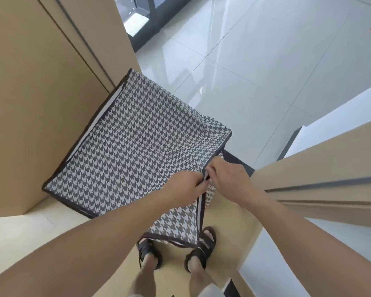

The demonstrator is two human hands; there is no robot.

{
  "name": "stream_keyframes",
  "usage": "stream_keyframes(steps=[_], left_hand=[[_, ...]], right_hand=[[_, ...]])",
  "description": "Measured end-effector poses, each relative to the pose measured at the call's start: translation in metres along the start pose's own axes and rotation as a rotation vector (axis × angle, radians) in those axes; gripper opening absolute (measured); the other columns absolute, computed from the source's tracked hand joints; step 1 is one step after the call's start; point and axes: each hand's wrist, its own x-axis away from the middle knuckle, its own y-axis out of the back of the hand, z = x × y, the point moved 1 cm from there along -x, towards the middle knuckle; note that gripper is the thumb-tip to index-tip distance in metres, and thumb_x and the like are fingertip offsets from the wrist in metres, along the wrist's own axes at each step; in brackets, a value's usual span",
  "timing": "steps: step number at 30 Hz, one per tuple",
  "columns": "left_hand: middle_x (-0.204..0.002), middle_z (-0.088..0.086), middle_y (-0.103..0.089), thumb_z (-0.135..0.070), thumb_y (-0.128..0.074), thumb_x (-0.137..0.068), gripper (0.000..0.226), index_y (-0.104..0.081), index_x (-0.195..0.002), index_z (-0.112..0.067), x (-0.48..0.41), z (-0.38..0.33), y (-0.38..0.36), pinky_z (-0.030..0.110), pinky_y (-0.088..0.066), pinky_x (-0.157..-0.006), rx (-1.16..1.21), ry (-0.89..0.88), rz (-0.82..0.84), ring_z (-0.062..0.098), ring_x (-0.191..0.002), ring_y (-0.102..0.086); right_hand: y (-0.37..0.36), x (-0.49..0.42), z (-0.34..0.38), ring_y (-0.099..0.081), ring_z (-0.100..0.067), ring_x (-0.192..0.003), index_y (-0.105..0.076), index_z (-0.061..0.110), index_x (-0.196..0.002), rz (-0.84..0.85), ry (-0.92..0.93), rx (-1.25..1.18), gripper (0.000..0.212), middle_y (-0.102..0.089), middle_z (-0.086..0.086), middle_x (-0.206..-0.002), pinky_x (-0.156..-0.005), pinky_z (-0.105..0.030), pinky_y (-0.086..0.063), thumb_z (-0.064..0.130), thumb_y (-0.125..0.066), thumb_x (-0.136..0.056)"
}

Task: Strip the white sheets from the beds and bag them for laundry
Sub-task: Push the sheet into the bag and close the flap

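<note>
Both hands meet at the near right edge of the houndstooth bag [133, 146]. The left hand [183, 186] pinches the patterned cloth, and the right hand [228, 175], touching it, pinches the dark-trimmed edge. The bag hangs flattened in front of the person, above their sandals [147, 251]. Its left edge lies close against a tall tan cabinet [30, 103]. A tan furniture panel [319, 179] crowds in from the right. Glossy pale floor tiles [266, 61] spread out beyond, towards a dark door frame [146, 18].
</note>
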Motion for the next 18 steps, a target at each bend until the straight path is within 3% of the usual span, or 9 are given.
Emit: stream_keyframes(steps=[3,7,9,12,14,16,18], left_hand=[[-0.065,-0.004,-0.054,-0.047,-0.047,-0.102,0.037,-0.056,-0.079,-0.020,0.012,0.003,0.000,0.026,-0.043,-0.051,0.066,-0.056,0.175,0.010,-0.053,-0.047],[-0.074,-0.002,-0.062,-0.052,-0.048,-0.099,0.036,-0.059,-0.083,-0.021,0.027,-0.002,-0.004,0.025,-0.052,-0.057,-0.005,-0.082,0.417,0.009,-0.059,-0.054],[-0.073,-0.003,-0.065,-0.065,-0.046,-0.092,0.050,-0.060,-0.082,-0.019,0.013,-0.008,0.009,0.029,-0.054,-0.060,-0.084,-0.033,0.356,0.013,-0.062,-0.058],[-0.062,-0.006,-0.054,-0.081,-0.039,-0.082,0.061,-0.052,-0.072,-0.021,-0.020,-0.022,0.034,0.029,-0.045,-0.055,-0.105,0.086,0.012,0.012,-0.054,-0.050],[-0.063,-0.003,-0.053,-0.068,-0.041,-0.092,0.052,-0.049,-0.072,-0.020,-0.037,-0.033,0.045,0.029,-0.043,-0.053,-0.116,0.100,-0.056,0.017,-0.058,-0.053],[-0.069,0.001,-0.056,-0.044,-0.043,-0.101,0.037,-0.050,-0.075,-0.019,-0.046,-0.041,0.046,0.030,-0.041,-0.054,-0.053,0.090,-0.021,0.022,-0.065,-0.057],[-0.076,0.002,-0.061,-0.036,-0.043,-0.103,0.032,-0.053,-0.078,-0.019,-0.043,-0.046,0.048,0.028,-0.041,-0.053,0.016,0.044,0.072,0.019,-0.066,-0.057]], right_hand=[[0.012,-0.019,-0.022,-0.041,-0.016,-0.055,-0.039,0.023,-0.091,-0.056,-0.087,-0.034,0.017,-0.040,0.015,-0.066,-0.061,-0.034,-0.029,0.033,-0.041,-0.105],[0.031,-0.038,-0.035,-0.047,-0.018,-0.058,-0.038,0.023,-0.094,-0.112,-0.148,-0.041,0.016,-0.050,0.010,-0.071,-0.063,-0.035,-0.032,0.034,-0.038,-0.106],[0.034,-0.038,-0.027,-0.052,-0.021,-0.058,-0.043,0.020,-0.095,-0.129,-0.073,-0.051,0.017,-0.051,0.008,-0.071,-0.061,-0.036,-0.033,0.033,-0.040,-0.106],[0.039,-0.035,-0.020,-0.057,-0.028,-0.062,-0.052,0.011,-0.100,-0.179,0.005,-0.075,0.019,-0.054,0.004,-0.072,-0.062,-0.039,-0.041,0.027,-0.046,-0.105],[0.045,-0.039,-0.023,-0.059,-0.028,-0.064,-0.053,0.009,-0.102,-0.174,0.002,-0.079,0.019,-0.058,0.002,-0.074,-0.064,-0.040,-0.045,0.027,-0.046,-0.105],[0.051,-0.046,-0.029,-0.060,-0.029,-0.066,-0.053,0.010,-0.104,-0.146,0.016,-0.048,0.021,-0.063,-0.003,-0.080,-0.065,-0.040,-0.044,0.029,-0.044,-0.105],[0.060,-0.060,-0.041,-0.060,-0.031,-0.069,-0.051,0.012,-0.103,-0.153,-0.004,-0.025,0.021,-0.064,-0.004,-0.083,-0.065,-0.038,-0.039,0.031,-0.041,-0.106]])
